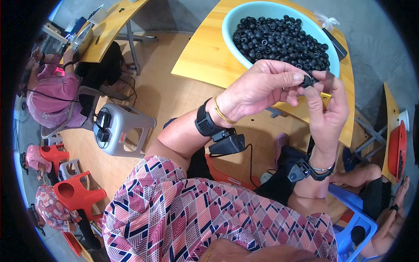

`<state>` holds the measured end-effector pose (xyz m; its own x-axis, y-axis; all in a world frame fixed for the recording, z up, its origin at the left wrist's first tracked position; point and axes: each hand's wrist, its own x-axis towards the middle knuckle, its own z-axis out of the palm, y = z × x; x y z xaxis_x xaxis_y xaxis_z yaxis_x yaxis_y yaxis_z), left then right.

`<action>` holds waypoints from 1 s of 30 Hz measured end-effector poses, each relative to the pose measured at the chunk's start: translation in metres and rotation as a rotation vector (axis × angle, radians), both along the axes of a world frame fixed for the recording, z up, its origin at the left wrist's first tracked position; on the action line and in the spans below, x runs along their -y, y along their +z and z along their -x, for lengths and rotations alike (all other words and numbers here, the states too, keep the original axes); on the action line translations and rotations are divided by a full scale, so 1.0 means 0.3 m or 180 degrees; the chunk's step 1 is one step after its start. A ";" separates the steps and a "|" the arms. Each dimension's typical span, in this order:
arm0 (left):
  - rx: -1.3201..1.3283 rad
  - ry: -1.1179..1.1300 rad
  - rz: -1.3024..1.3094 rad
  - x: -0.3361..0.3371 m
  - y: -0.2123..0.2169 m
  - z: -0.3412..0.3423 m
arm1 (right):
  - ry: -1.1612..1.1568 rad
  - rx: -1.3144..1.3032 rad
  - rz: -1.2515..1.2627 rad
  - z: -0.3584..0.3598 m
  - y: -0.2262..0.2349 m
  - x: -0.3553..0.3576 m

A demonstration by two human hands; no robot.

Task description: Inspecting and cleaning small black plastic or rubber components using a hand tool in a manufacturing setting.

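A curved pale wooden table [205,56] stands over a wood-look floor, with other people seated off to the left. The left hand [257,89] pinches a small black rubber ring [307,81] at its fingertips; the right hand [325,109], just beside, closes its fingers on the same ring. Just beyond both sits a light blue plastic basin [231,22] full of similar rings. Keeping both grips close and steady looks wise.

We see a grey plastic stool [124,131] w/ black devices on it, red stools [76,194] lower left, a blue chair [355,218] at right, a 2nd wooden table [111,26] upper left.
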<state>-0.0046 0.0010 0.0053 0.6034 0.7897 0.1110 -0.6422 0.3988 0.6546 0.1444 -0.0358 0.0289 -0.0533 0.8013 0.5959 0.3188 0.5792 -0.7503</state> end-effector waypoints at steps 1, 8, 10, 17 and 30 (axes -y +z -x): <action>0.0019 -0.0027 -0.0015 0.003 -0.002 -0.003 | -0.0002 0.0000 0.0001 0.000 -0.003 -0.002; -0.0244 0.0033 -0.0076 0.003 -0.001 -0.001 | 0.0219 0.0100 0.0249 -0.024 -0.010 -0.003; -0.0323 -0.0089 -0.0239 0.003 -0.003 0.002 | 0.0243 0.0085 0.0261 -0.021 -0.011 -0.004; -0.0062 0.0159 -0.0050 0.028 -0.009 -0.018 | -0.0322 0.0212 -0.0530 0.024 -0.024 -0.002; 0.0257 0.0191 0.0177 0.036 -0.020 -0.040 | -0.0505 0.0609 -0.1481 0.031 -0.042 -0.008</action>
